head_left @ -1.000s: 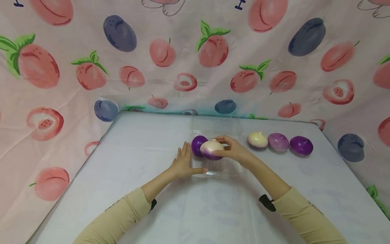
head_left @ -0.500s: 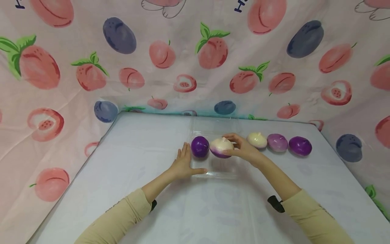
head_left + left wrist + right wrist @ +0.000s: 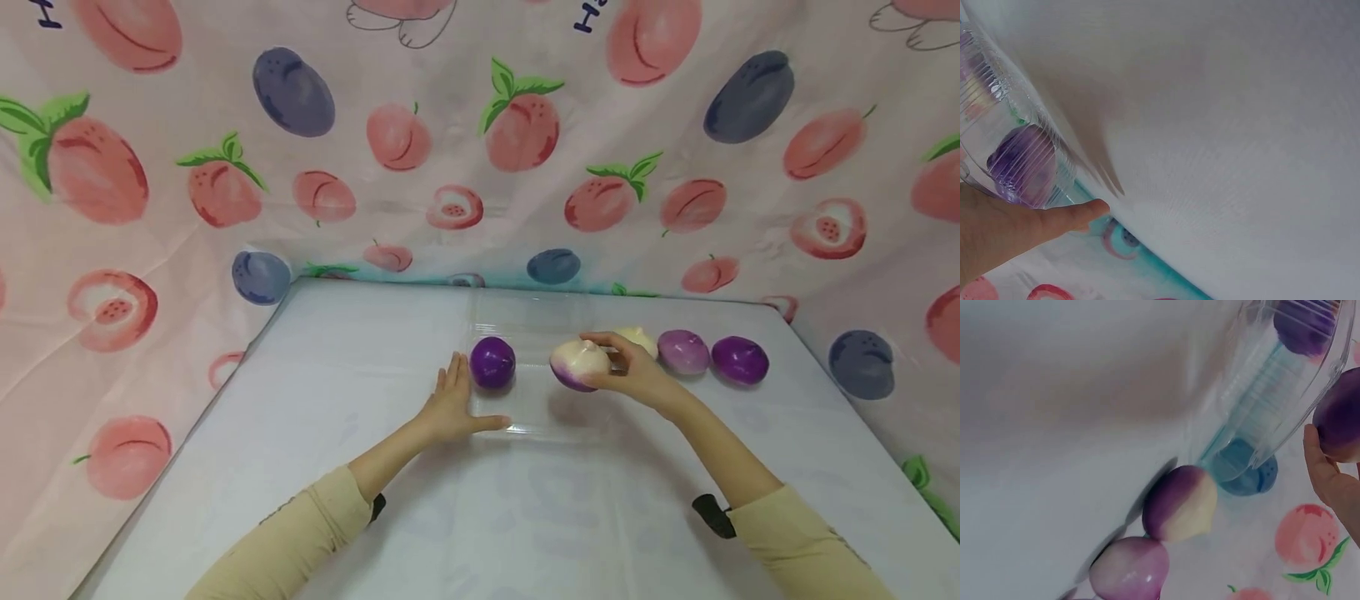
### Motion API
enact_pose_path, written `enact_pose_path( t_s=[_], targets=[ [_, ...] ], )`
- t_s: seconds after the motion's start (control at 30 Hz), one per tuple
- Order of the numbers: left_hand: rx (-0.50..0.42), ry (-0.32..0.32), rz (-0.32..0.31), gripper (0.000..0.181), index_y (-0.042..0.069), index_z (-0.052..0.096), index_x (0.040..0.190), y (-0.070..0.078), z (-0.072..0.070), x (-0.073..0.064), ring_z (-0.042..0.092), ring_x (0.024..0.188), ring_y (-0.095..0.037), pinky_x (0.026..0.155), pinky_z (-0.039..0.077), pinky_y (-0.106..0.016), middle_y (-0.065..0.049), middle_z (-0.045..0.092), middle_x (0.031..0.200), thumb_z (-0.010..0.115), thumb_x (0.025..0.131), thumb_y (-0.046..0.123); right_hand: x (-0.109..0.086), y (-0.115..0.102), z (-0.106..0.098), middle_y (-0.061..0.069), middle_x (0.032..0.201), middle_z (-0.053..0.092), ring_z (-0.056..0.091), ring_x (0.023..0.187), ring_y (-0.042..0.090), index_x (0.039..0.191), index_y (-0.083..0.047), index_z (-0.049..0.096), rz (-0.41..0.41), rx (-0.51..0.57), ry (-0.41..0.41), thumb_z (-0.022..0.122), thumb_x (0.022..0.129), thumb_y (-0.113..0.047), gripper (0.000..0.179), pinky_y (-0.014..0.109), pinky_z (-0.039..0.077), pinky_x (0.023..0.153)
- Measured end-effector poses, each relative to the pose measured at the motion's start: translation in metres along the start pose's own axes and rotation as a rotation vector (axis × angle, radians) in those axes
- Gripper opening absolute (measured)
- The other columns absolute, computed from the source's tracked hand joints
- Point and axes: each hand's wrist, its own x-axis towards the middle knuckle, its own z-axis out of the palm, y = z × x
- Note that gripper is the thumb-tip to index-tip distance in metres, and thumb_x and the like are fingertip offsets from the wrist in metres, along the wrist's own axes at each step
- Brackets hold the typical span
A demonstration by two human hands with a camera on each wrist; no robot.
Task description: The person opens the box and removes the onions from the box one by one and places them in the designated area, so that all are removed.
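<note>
My right hand [image 3: 641, 375] grips a glossy cream-and-purple onion [image 3: 577, 367], raised over the right side of a clear plastic container [image 3: 528, 419]. Inside the container's left part sits a deep purple onion [image 3: 492, 363], seen through the ribbed wall in the left wrist view. With fingers straight and thumb spread, my left hand [image 3: 448, 410] rests against the container's left side and front corner. In the right wrist view, fingertips [image 3: 1312, 440] press on the held onion's purple underside [image 3: 1341, 415].
Right of the container, a cream-topped onion [image 3: 640, 338], partly hidden behind my right hand, stands in a row with a pinkish-purple onion [image 3: 683, 352] and a dark purple onion [image 3: 740, 361]. The container's lid [image 3: 528, 308] lies back. A fruit-print cloth [image 3: 450, 125] hangs behind the white table [image 3: 360, 333].
My right hand has carried the cream-and-purple onion rightward, from in front of the purple onion to the container's right side. The left hand stays in place.
</note>
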Motion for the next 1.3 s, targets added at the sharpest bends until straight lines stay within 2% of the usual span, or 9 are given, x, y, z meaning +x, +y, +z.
enact_pose_path(
  t_s=[0.13,0.33,0.53,0.8,1.0,1.07,1.17,1.23,1.3],
  targets=[
    [-0.001,-0.003,-0.008,0.121,-0.005,-0.003,0.148,-0.001,-0.001,-0.001,-0.005,0.142,-0.048,0.115,0.013,-0.054,-0.024,-0.009,0.156,0.07,0.075,0.058,-0.006,0.003,-0.008,0.023,0.14,0.041,0.045,0.125,0.045,0.138,-0.002,0.041,-0.016,-0.055,0.048,0.066,0.088,-0.014,0.058,0.036,0.051,0.091],
    [-0.012,-0.01,-0.014,0.121,-0.002,-0.004,0.149,0.001,0.0,-0.001,-0.006,0.142,-0.047,0.112,0.015,-0.061,-0.021,-0.01,0.157,0.071,0.074,0.058,-0.013,0.01,-0.023,0.026,0.14,0.039,0.048,0.12,0.046,0.14,-0.003,0.038,0.006,-0.068,0.078,0.066,0.088,-0.015,0.06,0.027,0.054,0.084],
    [-0.01,-0.008,-0.01,0.12,-0.005,-0.002,0.149,0.0,0.001,-0.001,-0.005,0.142,-0.048,0.114,0.013,-0.057,-0.024,-0.008,0.156,0.071,0.075,0.056,-0.022,0.017,-0.035,0.026,0.136,0.045,0.052,0.115,0.043,0.138,-0.003,0.042,-0.028,-0.166,0.139,0.067,0.088,-0.016,0.058,0.011,0.048,0.081],
    [-0.025,-0.012,-0.016,0.121,-0.005,-0.003,0.149,0.003,-0.001,-0.004,-0.004,0.142,-0.048,0.114,0.013,-0.057,-0.023,-0.01,0.156,0.071,0.075,0.056,-0.03,0.024,-0.045,0.028,0.137,0.044,0.051,0.116,0.047,0.137,0.004,0.043,-0.054,-0.228,0.161,0.069,0.086,-0.012,0.059,0.014,0.05,0.083],
    [-0.022,-0.013,-0.014,0.121,-0.004,-0.003,0.149,0.004,-0.002,-0.002,-0.007,0.142,-0.046,0.115,0.01,-0.055,-0.023,-0.011,0.156,0.071,0.075,0.057,-0.037,0.032,-0.053,0.027,0.135,0.045,0.052,0.112,0.043,0.137,0.003,0.043,-0.022,-0.273,0.166,0.069,0.086,-0.015,0.06,0.006,0.044,0.079],
    [-0.022,-0.019,-0.013,0.121,-0.004,-0.004,0.149,0.004,-0.003,-0.002,-0.008,0.142,-0.046,0.116,0.009,-0.054,-0.022,-0.012,0.156,0.071,0.075,0.057,-0.038,0.035,-0.055,0.027,0.133,0.046,0.053,0.109,0.042,0.135,0.004,0.044,-0.018,-0.298,0.168,0.069,0.086,-0.015,0.059,0.01,0.047,0.079],
    [-0.022,-0.016,-0.006,0.121,-0.004,-0.004,0.148,0.003,-0.003,-0.001,-0.008,0.142,-0.046,0.116,0.009,-0.054,-0.022,-0.012,0.156,0.071,0.075,0.056,-0.04,0.039,-0.056,0.029,0.132,0.046,0.054,0.109,0.043,0.134,0.005,0.044,-0.016,-0.323,0.16,0.07,0.085,-0.014,0.058,0.028,0.053,0.084],
    [-0.022,-0.01,-0.001,0.121,-0.005,-0.003,0.148,0.002,-0.003,0.0,-0.006,0.142,-0.047,0.115,0.01,-0.054,-0.023,-0.01,0.156,0.071,0.075,0.056,-0.042,0.043,-0.056,0.029,0.133,0.045,0.053,0.11,0.045,0.134,0.005,0.044,-0.001,-0.333,0.147,0.069,0.086,-0.016,0.059,0.042,0.052,0.087],
    [-0.028,-0.009,0.002,0.121,-0.006,-0.003,0.148,0.001,-0.001,0.0,-0.005,0.142,-0.048,0.115,0.011,-0.055,-0.024,-0.009,0.156,0.071,0.075,0.056,-0.043,0.046,-0.056,0.03,0.134,0.044,0.052,0.111,0.045,0.135,0.005,0.043,0.022,-0.341,0.132,0.069,0.086,-0.019,0.06,0.048,0.049,0.088]
  ],
)
